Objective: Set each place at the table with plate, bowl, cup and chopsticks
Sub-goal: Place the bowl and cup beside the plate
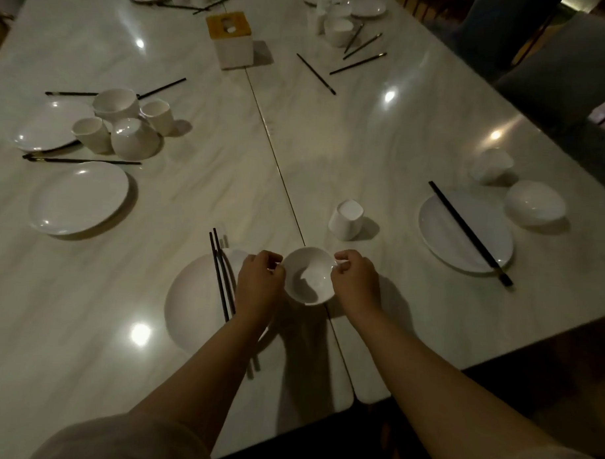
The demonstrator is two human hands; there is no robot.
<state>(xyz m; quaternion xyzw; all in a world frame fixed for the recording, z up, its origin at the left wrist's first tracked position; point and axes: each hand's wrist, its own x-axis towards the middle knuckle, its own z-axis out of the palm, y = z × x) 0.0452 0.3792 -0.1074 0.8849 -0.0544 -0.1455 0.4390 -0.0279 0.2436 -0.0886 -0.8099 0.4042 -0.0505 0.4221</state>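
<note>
A small white bowl (309, 276) stands upright near the table's front edge, over the centre seam. My left hand (260, 281) pinches its left rim and my right hand (356, 279) pinches its right rim. Left of the bowl lies a white plate (194, 304) with a pair of black chopsticks (220, 274) across it; my left forearm covers part of the plate. Just beyond the bowl stands a white cup (346, 219), mouth down.
At the right lie a plate (465, 231) with chopsticks (469, 231) on it, an overturned bowl (535, 202) and a cup (492, 165). At the left are two plates (79, 197), bowls, cups and loose chopsticks. A tissue box (232, 39) stands mid-table.
</note>
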